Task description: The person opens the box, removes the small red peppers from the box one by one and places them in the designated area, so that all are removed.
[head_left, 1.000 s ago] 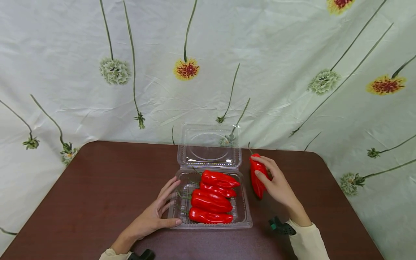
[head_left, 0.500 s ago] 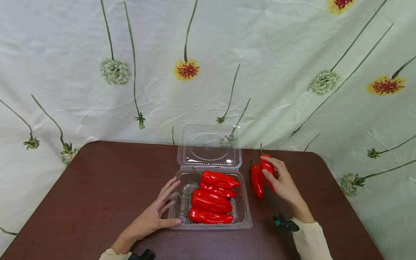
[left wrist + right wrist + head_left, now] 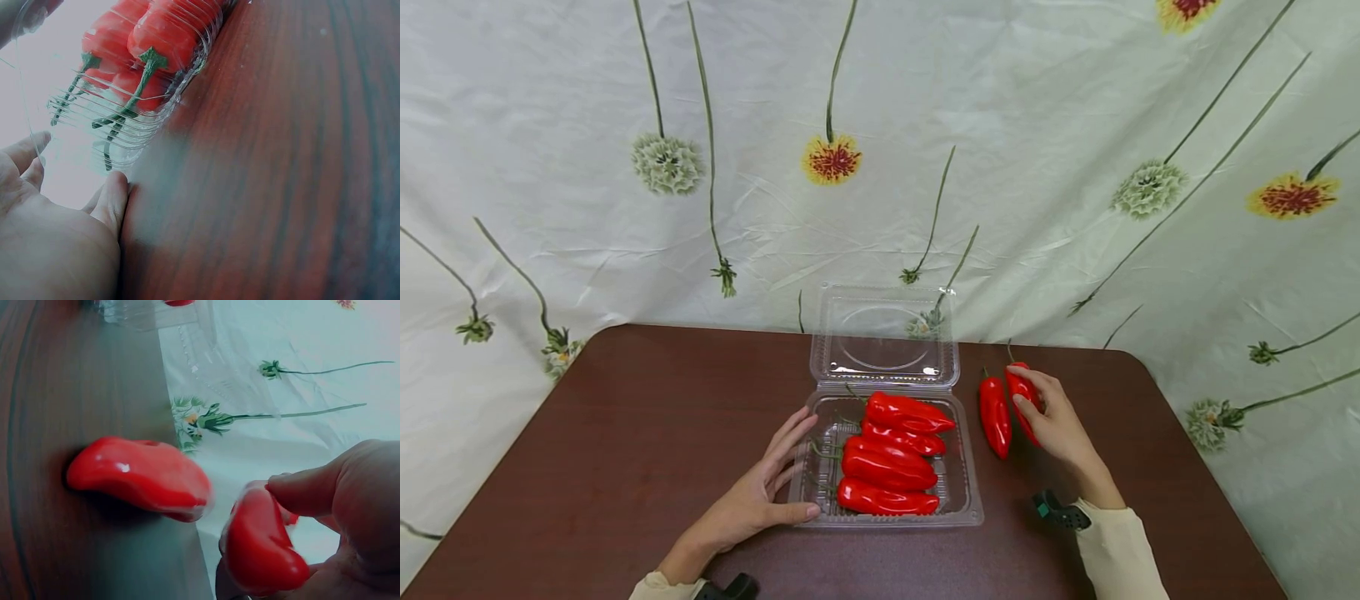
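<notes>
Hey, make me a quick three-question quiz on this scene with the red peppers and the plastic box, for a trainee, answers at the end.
1. How many glossy red tapered peppers can be seen inside the clear plastic hinged box in the head view?

2. True or false: the box's transparent rectangular lid stands open.

3. What does the right hand hold?
A) the lid
B) a glossy red pepper outside the box
C) the box's rim

Key: 1. Four; 2. True; 3. B
</notes>
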Available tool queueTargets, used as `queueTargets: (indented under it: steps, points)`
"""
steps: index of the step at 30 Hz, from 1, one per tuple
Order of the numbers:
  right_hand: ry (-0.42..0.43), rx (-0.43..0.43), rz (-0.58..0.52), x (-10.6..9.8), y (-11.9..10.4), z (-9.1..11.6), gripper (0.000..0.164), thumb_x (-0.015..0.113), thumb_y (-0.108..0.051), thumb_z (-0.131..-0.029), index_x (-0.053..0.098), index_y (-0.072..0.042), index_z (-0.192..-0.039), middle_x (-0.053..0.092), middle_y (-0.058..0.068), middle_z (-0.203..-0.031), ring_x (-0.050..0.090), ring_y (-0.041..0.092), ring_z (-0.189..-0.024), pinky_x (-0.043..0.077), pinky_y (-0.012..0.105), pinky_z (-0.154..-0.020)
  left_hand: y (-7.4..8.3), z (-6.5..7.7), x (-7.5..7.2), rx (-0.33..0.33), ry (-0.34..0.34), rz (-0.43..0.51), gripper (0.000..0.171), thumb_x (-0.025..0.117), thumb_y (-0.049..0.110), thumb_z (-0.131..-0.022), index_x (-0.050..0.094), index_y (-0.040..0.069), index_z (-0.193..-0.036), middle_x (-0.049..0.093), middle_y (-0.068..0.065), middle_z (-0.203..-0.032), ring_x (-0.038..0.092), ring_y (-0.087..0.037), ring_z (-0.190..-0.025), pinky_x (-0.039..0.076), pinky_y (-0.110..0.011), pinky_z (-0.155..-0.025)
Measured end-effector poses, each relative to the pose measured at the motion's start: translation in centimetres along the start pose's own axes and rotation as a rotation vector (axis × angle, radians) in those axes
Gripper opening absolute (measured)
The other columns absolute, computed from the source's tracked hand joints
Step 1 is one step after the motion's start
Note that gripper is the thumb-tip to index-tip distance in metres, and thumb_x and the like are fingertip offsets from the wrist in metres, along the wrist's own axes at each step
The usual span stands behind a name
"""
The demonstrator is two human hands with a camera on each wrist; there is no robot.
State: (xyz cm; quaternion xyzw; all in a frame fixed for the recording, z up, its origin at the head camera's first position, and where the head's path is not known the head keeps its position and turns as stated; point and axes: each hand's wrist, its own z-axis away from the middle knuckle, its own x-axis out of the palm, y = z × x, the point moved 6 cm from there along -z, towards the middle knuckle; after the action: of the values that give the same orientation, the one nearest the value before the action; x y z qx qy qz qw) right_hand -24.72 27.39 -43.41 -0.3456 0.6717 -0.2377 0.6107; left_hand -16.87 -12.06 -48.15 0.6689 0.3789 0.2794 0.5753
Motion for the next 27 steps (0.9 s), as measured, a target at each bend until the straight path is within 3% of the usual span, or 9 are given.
queueTargets:
  steps: [6, 11, 27]
  points:
    - [-0.005, 0.012, 0.016, 0.0, 0.4, 0.0, 0.045, 0.054, 0.003, -0.099, 0.051, -0.004, -0.143, 0.039, 0.028, -0.145, 0.045, 0.043, -0.123, 0.049, 0.051, -0.092, -0.2, 0.0, 0.0, -0.013, 0.002, -0.003, 0.099, 0.074, 0.001, -0.088, 0.01, 0.014, -0.162, -0.011, -0.003, -0.168, 0.008, -0.053, -0.147, 0.029, -0.009, -0.108]
    - [-0.003, 0.061, 0.048, -0.1, 0.9, 0.1, 0.045, 0.052, 0.004, -0.098, 0.051, -0.002, -0.143, 0.039, 0.031, -0.146, 0.036, 0.046, -0.132, 0.041, 0.063, -0.101, -0.2, 0.0, 0.0, -0.012, 0.003, -0.005, 0.099, 0.074, 0.001, -0.088, 0.01, 0.014, -0.162, -0.011, -0.004, -0.168, 0.008, -0.053, -0.147, 0.029, -0.009, -0.108]
    - [-0.034, 0.132, 0.102, 0.9, 2.2, 0.2, 0.049, 0.053, 0.003, -0.096, 0.051, -0.002, -0.144, 0.039, 0.033, -0.145, 0.037, 0.049, -0.134, 0.038, 0.065, -0.106, -0.1, 0.0, 0.0, 0.004, -0.007, 0.001, 0.099, 0.072, -0.001, -0.089, 0.008, 0.012, -0.162, -0.012, -0.004, -0.168, 0.007, -0.055, -0.146, 0.028, -0.008, -0.108]
